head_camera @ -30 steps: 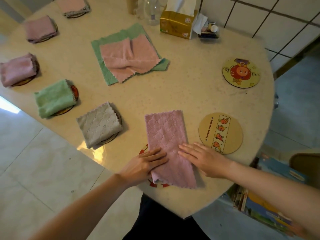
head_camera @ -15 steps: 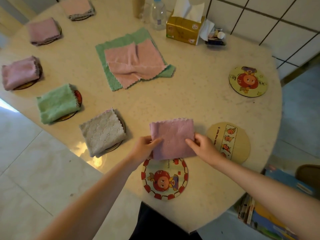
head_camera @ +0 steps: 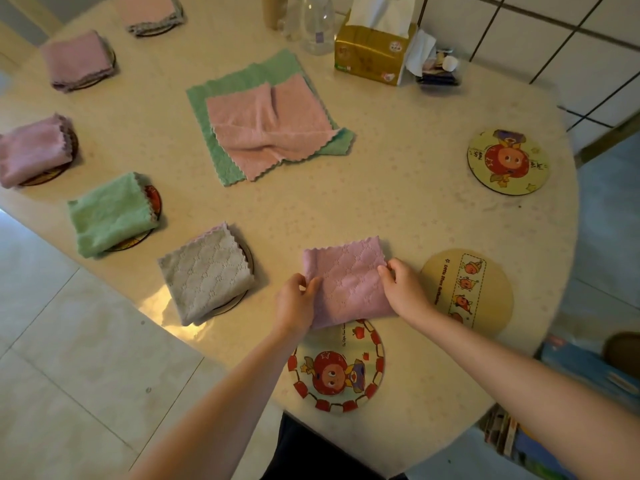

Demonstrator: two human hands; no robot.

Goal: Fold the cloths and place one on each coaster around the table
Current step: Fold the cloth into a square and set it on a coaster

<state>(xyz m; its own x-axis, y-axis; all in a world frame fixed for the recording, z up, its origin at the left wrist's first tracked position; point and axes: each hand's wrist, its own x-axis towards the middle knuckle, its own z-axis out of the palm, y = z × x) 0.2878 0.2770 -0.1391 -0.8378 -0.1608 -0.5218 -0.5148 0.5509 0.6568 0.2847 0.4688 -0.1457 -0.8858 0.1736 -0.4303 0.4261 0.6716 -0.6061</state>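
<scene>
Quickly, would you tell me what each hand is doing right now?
Left hand: pinches the left edge of the folded purple cloth.
Right hand: pinches the cloth's right edge.

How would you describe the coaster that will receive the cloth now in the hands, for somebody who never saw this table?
On the pale speckled table, look at the edge nearest the person. The round red-bordered cartoon coaster lies just below the folded pink cloth. Its red-checked rim sets it apart from the plain beige coaster.

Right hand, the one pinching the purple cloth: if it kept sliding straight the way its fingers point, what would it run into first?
The right hand points up-left across the folded purple cloth it pinches. Beyond the cloth's far edge the table looks bare until the loose pink cloth mid-table, likely the first obstacle.
</scene>
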